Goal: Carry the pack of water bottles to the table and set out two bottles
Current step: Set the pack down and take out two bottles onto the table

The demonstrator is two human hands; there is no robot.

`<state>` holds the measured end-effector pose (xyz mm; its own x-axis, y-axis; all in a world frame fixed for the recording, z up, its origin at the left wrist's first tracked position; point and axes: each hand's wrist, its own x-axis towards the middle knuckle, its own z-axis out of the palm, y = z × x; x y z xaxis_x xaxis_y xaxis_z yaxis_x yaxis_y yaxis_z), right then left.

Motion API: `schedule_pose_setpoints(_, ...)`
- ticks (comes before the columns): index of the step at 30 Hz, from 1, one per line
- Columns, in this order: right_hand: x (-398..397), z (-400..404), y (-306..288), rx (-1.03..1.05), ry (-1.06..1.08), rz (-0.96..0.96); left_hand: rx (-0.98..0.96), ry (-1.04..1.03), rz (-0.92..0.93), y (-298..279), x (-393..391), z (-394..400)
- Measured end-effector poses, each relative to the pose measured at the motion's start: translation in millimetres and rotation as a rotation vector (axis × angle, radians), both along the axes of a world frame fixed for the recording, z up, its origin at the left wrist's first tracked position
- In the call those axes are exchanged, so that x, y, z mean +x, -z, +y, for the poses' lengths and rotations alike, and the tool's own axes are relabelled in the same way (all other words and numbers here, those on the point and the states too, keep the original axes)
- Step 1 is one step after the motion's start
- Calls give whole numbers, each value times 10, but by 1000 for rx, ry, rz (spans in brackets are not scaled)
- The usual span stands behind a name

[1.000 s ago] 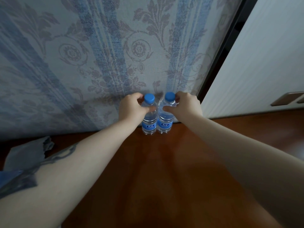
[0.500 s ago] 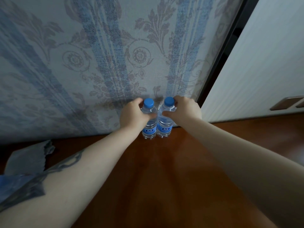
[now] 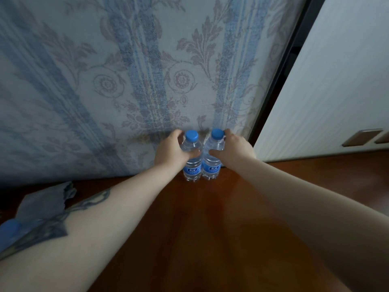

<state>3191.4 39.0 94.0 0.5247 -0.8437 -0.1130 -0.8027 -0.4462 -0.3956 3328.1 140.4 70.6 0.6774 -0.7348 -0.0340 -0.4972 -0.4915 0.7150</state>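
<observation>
Two clear water bottles with blue caps and blue labels stand upright side by side on the brown wooden table, close to the patterned wall. My left hand wraps the upper body of the left bottle. My right hand grips the shoulder of the right bottle. The two bottles touch each other. The bottle bases rest on the wood.
Blue-striped floral wallpaper rises right behind the bottles. A white door with a dark frame stands at the right. Torn plastic wrap and a blue cap lie at the left edge, partly behind my left forearm.
The bottles and both hands hold about the same spot near the wall; the view has shifted slightly, and the grips look unchanged.
</observation>
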Motion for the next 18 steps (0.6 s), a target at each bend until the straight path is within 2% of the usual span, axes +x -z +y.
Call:
schedule_pose_setpoints(6, -138, 147, -66, 54, -44, 39, 116, 42, -32, -39, -27, 189)
schedule_pose_setpoints(10, -15, 0, -313, -2, -81, -23, 128, 101, -125, -289, -43, -25)
schedule_pose_setpoints(18, 170, -81, -353, -86, -85, 40, 192, 166, -325, -345, -36, -196)
